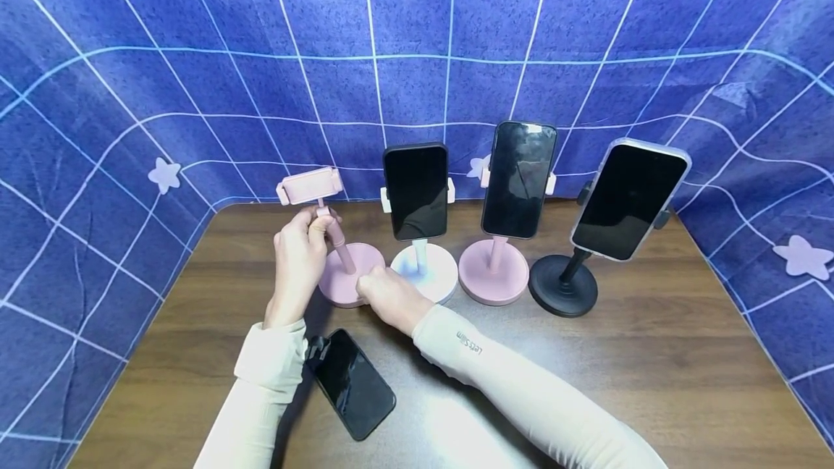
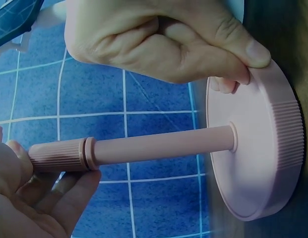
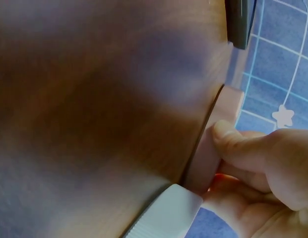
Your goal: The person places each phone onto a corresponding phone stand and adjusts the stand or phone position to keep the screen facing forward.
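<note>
At the left of the row in the head view stands a pink phone stand (image 1: 344,289), its clamp (image 1: 310,187) holding no phone. My left hand (image 1: 296,263) grips the stand's upper pole below the clamp. In the left wrist view those fingers lie around the ribbed collar (image 2: 59,155), above the smooth lower pole (image 2: 163,145). My right hand (image 1: 393,299) pinches the rim of the round base. The right wrist view shows the thumb on the base's side wall (image 3: 206,156) and fingers bent over its top. The base sits on the table.
Rightward stand a white stand (image 1: 439,277), another pink stand (image 1: 511,288) and a black stand (image 1: 563,302), each bearing a phone. A dark phone (image 1: 358,389) lies on the wooden table (image 1: 651,368) near my left sleeve. Behind hangs a blue gridded cloth (image 1: 417,85).
</note>
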`<state>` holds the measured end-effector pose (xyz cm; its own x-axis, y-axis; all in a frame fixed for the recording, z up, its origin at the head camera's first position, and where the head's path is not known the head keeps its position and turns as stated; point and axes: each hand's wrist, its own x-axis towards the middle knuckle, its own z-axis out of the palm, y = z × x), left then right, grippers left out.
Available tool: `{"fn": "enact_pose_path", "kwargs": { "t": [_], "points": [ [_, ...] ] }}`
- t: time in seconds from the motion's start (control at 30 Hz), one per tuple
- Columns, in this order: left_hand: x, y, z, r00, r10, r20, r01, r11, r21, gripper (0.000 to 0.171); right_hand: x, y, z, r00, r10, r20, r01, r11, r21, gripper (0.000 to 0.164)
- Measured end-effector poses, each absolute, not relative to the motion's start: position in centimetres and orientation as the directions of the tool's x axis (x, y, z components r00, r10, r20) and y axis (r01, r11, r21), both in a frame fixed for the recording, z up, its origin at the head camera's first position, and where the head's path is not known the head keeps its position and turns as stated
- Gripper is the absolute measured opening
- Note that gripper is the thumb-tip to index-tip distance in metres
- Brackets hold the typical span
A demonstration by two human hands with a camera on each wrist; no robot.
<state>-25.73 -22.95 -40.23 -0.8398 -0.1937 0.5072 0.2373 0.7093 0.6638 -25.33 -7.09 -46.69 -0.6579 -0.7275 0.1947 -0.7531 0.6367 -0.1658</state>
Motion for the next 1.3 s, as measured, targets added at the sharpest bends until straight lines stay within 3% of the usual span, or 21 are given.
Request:
{"fn": "enact_pose_path", "kwargs": {
  "t": [0.37,0.73,1.0,1.3],
  "points": [
    [-24.5,-22.9,-40.2,-0.84,-0.203,0.503,0.223,0.716,0.662,0.024,-24.2,-6.9,-47.0,-0.641,-0.734,0.224,-0.767,0.626,-0.142,0.018],
    [-23.8,-22.6,-40.4,-0.839,-0.178,0.514,0.253,0.709,0.658,0.025,-23.4,-5.8,-47.3,-0.555,-0.78,0.288,-0.829,0.545,-0.122,0.014],
    [-23.2,-22.7,-40.5,-0.838,-0.175,0.517,0.269,0.691,0.67,0.025,-23.3,-5.6,-47.6,-0.531,-0.791,0.305,-0.845,0.522,-0.118,0.017],
    [-23.1,-22.6,-40.3,-0.826,-0.18,0.533,0.277,0.695,0.664,0.025,-24.5,-5.1,-48.5,-0.456,-0.793,0.403,-0.89,0.417,-0.185,0.024]
  ]
}}
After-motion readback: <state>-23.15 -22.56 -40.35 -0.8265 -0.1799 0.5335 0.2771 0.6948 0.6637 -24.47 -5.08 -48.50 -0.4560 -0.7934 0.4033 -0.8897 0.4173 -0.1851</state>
